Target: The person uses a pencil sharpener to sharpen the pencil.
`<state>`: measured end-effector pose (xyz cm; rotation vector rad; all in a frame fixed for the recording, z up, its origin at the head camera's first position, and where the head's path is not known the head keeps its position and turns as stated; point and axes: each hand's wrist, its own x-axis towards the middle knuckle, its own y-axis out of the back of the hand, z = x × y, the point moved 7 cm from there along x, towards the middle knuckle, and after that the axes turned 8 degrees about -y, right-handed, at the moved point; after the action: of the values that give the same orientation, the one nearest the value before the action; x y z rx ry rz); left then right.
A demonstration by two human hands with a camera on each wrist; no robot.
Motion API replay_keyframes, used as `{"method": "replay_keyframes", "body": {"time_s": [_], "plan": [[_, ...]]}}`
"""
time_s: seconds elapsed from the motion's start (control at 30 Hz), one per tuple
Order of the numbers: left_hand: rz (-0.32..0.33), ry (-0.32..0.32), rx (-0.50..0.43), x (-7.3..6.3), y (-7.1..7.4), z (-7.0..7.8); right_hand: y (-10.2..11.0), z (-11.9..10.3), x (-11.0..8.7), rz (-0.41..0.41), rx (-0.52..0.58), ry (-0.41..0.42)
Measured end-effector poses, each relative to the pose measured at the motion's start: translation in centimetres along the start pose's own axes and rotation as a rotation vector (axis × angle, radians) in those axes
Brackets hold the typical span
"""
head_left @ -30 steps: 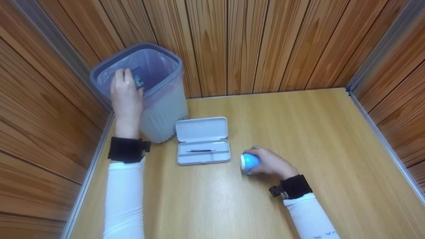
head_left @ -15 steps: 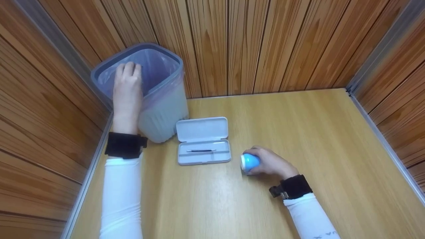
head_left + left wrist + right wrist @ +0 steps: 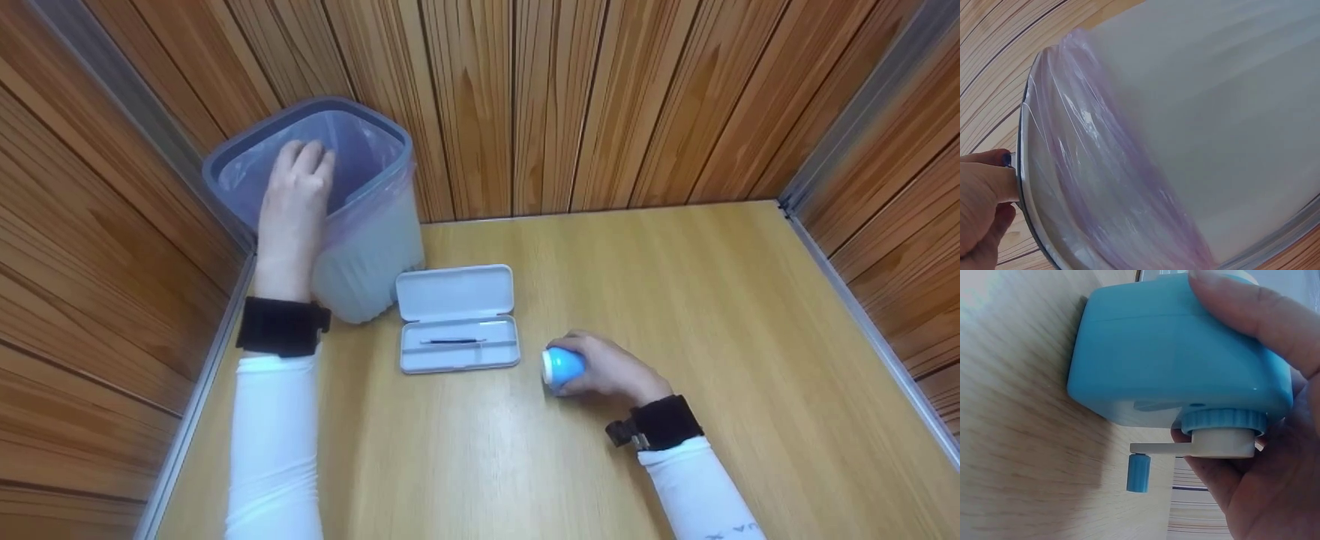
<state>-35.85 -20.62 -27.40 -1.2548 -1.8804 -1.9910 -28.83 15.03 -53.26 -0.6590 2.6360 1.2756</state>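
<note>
My left hand (image 3: 294, 206) is over the mouth of the lined trash bin (image 3: 375, 262), fingers pointing down inside the rim. In the left wrist view its fingers pinch a small dark blue edge of the sharpener's shavings drawer (image 3: 1008, 159); the rest is hidden behind the bin's rim. My right hand (image 3: 611, 367) grips a blue crank pencil sharpener (image 3: 1168, 354) on the table. The sharpener's white crank arm (image 3: 1162, 449) with its blue knob (image 3: 1138, 473) shows in the right wrist view, below the thumb.
An opened light grey pencil case (image 3: 454, 294) lies between the bin and the sharpener. One thin dark pencil (image 3: 454, 341) lies in it. Wood-panelled walls (image 3: 555, 105) enclose the table (image 3: 480, 457) at the back and both sides.
My left hand has tipped over and shifted slightly right inside the bin's mouth. The drawer with its shavings, visible a second ago, is hidden in the head view. My right hand stays still.
</note>
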Motion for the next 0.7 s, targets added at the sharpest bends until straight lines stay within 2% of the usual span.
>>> {"method": "replay_keyframes", "body": {"time_s": [0.23,0.47,0.6,0.7], "plan": [[-0.030,-0.107,0.099,0.4,-0.3,1.0,0.4,-0.2,-0.2,-0.001,0.001,0.013],[-0.026,-0.170,0.143,1.2,0.5,1.6,0.6,-0.6,-0.2,-0.003,-0.008,0.011],[-0.057,-0.218,0.201,1.4,-0.2,2.3,0.6,-0.7,-0.1,-0.003,-0.014,0.013],[-0.060,-0.214,0.238,1.3,-0.3,2.3,0.4,-0.7,0.0,0.001,-0.007,0.014]]}}
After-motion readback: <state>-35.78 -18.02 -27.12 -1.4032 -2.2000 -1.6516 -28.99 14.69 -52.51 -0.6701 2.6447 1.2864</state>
